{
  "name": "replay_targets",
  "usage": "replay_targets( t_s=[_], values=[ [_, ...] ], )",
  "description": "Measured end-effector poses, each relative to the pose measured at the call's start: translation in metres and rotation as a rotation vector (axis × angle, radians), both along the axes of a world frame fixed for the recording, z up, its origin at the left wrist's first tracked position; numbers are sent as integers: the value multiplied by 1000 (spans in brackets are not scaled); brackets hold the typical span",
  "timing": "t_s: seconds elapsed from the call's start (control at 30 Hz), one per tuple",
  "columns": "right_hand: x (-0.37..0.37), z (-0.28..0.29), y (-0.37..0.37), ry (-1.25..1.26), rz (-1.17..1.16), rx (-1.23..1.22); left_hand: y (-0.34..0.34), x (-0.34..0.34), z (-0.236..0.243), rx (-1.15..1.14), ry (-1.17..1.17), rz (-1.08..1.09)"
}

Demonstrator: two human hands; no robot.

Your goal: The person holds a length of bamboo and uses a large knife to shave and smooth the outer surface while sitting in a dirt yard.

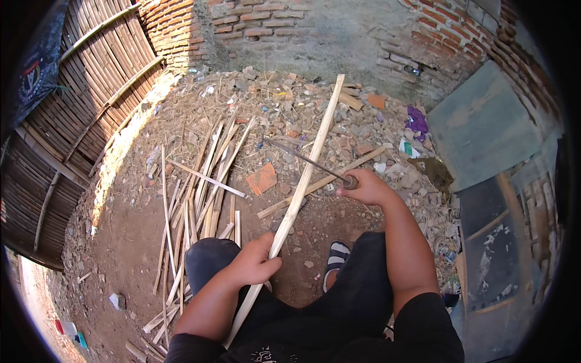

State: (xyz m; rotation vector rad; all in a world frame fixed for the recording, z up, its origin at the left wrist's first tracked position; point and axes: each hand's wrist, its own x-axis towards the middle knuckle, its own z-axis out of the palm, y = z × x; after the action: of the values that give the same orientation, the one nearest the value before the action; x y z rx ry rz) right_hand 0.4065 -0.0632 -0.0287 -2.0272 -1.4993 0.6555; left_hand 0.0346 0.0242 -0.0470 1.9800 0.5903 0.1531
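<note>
My left hand (254,261) is closed around a long pale bamboo slat (308,163) that runs from my lap up toward the far rubble. My right hand (366,186) grips the handle of a long dark knife (305,158); its blade points up and left and crosses the slat. My knees in dark trousers sit below, with a sandalled foot (336,257) between them.
A heap of split bamboo strips (203,199) lies on the dirt to my left. Broken bricks and rubble (284,109) cover the ground ahead, below a brick wall (315,30). A bamboo fence (78,103) stands at left, flat boards (484,127) at right.
</note>
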Motion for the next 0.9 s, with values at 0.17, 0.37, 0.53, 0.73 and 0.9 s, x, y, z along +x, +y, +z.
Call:
replay_targets(
  t_s=[0.17,0.37,0.53,0.73,0.9],
  values=[
    [18,-19,-4,-68,-193,109,-2,5,-4,72,-101,-43],
    [-31,16,0,-114,215,-13,-2,3,2,35,-49,12],
    [-7,-3,9,-53,-111,89,1,1,-3,42,-42,6],
    [-12,2,4,-85,56,23,-1,4,7,36,35,5],
    [-31,19,4,-153,191,-46,-1,1,8,52,35,10]
  ],
)
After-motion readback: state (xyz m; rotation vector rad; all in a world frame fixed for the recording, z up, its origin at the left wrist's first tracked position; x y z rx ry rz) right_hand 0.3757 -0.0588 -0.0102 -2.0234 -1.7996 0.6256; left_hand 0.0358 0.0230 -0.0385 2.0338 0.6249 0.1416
